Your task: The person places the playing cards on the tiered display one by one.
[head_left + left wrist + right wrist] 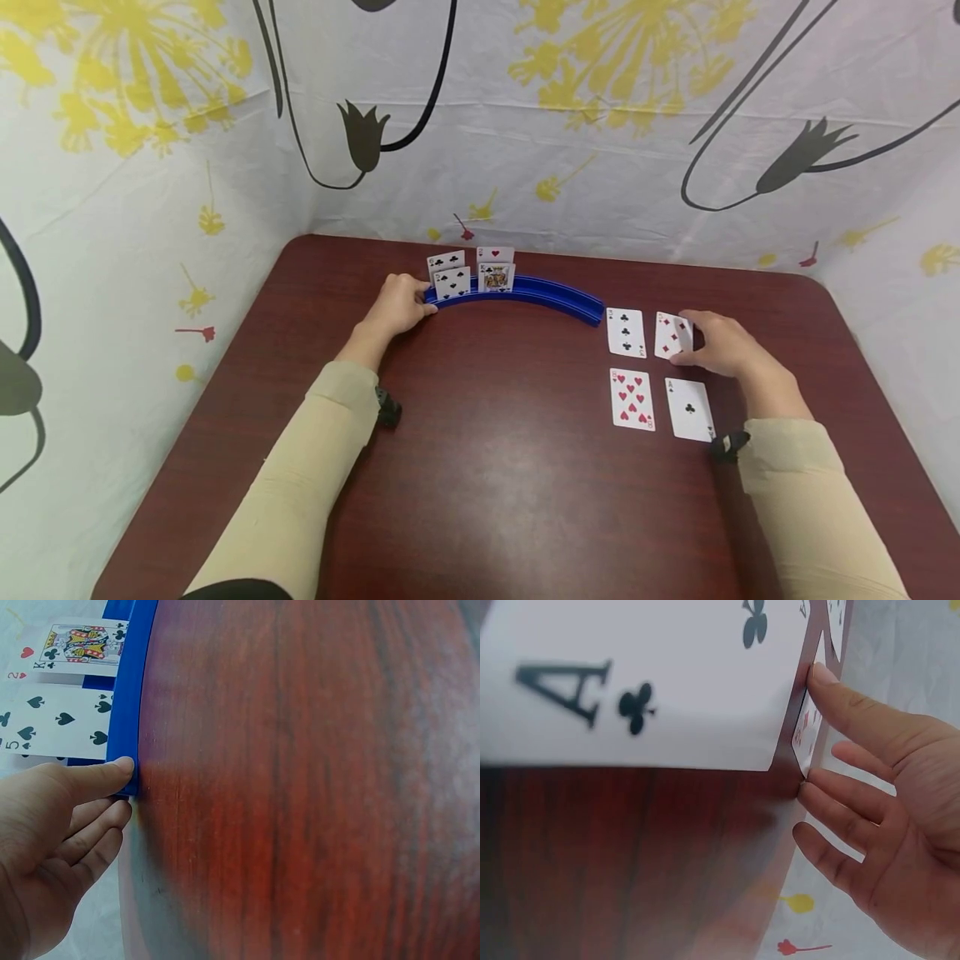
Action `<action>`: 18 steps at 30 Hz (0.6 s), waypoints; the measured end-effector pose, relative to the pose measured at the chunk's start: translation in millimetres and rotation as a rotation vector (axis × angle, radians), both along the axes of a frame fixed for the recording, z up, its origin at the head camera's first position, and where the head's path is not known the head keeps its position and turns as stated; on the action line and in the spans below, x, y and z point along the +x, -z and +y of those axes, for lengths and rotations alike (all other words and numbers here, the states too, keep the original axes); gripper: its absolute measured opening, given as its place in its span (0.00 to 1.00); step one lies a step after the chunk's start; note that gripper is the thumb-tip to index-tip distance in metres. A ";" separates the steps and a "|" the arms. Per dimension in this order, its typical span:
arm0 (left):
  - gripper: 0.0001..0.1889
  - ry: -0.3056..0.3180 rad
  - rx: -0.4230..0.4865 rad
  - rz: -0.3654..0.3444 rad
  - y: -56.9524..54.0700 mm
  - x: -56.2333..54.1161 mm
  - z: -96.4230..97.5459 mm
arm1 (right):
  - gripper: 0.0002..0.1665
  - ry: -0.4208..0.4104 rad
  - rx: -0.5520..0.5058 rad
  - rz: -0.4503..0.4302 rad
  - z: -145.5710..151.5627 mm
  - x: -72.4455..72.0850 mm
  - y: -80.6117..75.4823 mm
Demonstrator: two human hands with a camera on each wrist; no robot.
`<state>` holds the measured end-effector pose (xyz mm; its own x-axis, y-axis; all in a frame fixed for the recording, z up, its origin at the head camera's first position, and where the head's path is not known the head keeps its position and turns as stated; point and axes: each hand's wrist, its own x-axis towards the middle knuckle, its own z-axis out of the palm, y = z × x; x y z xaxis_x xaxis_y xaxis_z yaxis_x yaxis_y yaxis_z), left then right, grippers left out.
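At the back of the table, a curved blue card holder (558, 298) has playing cards standing in its left half. In front are a five of spades (64, 720) and a king of clubs (497, 277); a two of hearts (495, 253) and another black-suited card (446, 261) stand behind, partly hidden. My left hand (397, 305) grips the holder's left end, thumb on its front edge. Over on the right, my right hand (722, 343) holds a diamonds card (672, 336) by its near and far edges, thumb on the near one. In the right wrist view this card appears nearly edge-on.
Beside the diamonds card lies a three of clubs (626, 332), face up near the holder's right end. Nearer me are a hearts card (632, 399) and an ace of clubs (689, 409). The dark red-brown table (525, 500) meets patterned white cloth (465, 167) behind.
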<state>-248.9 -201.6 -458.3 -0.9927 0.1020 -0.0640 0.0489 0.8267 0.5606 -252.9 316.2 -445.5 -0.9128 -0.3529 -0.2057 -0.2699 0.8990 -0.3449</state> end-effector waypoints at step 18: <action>0.26 0.016 -0.006 0.007 -0.8 -0.1 -0.9 | 0.49 0.095 -0.094 0.145 0.3 1.1 -4.0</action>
